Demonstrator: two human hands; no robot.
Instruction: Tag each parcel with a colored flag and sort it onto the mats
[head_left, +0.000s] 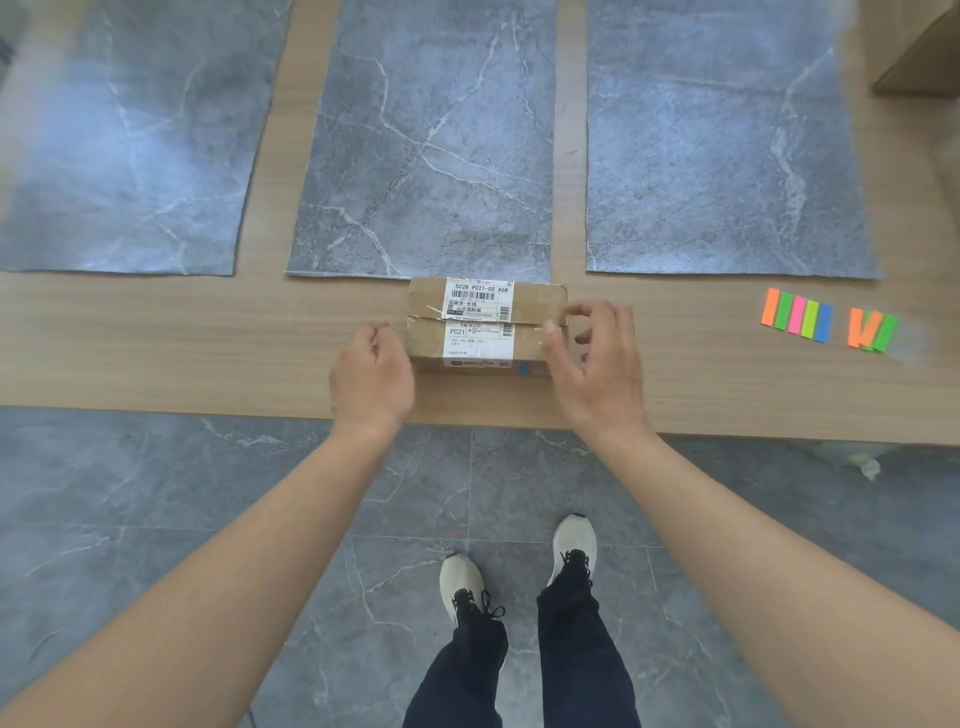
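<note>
A brown cardboard parcel (530, 306) with white shipping labels lies on the wooden table, just in front of the middle grey mat (431, 145). A small blue mark (523, 369) shows on its front face. My left hand (371, 376) hovers just off the parcel's left end with its fingers loosely curled, holding nothing. My right hand (597, 364) is at the parcel's right end. Its thumb tip lies over the top right edge and its fingers are loosely curled beside the corner. Colored flags (797, 317) in orange, green, pink and blue lie to the right on the table.
Grey marble-look mats lie to the left (130, 145) and right (722, 145) of the middle one. A second small pile of orange and green flags (872, 330) lies past the first. A cardboard box (919, 57) stands at the far right corner. The table's front edge (208, 410) runs close below my hands.
</note>
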